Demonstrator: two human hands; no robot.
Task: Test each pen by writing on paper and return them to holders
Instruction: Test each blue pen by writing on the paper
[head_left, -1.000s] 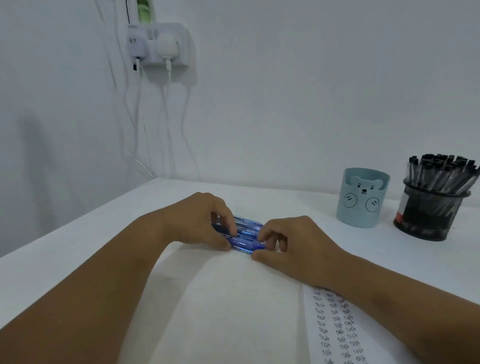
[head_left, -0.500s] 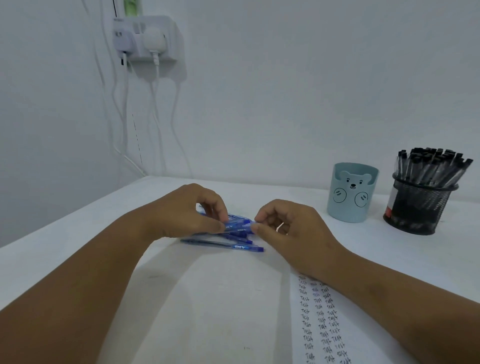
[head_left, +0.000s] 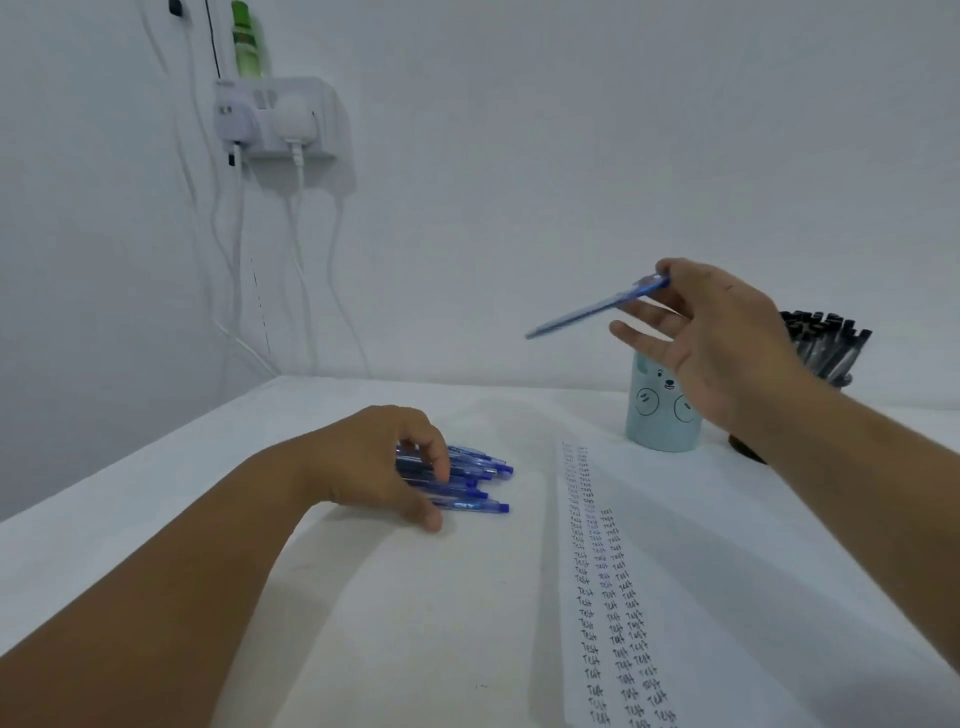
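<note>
The right hand (head_left: 727, 343) is pinching one blue pen (head_left: 592, 310) by its end, above the bear cup (head_left: 662, 415) near the bench's far edge. The left hand (head_left: 374, 462) is resting curled over the remaining pens (head_left: 475, 486). Light, stiff and probably slippery, each is best held mid-barrel.

Two plain white walls (head_left: 571, 156) meet in a corner at the left. A white socket box (head_left: 283, 119) is fixed high near that corner, with plugs in it and white cables (head_left: 298, 249) hanging down to the white surface (head_left: 156, 499). A green bottle (head_left: 243, 39) stands on top of the box. The light is soft and even.
</note>
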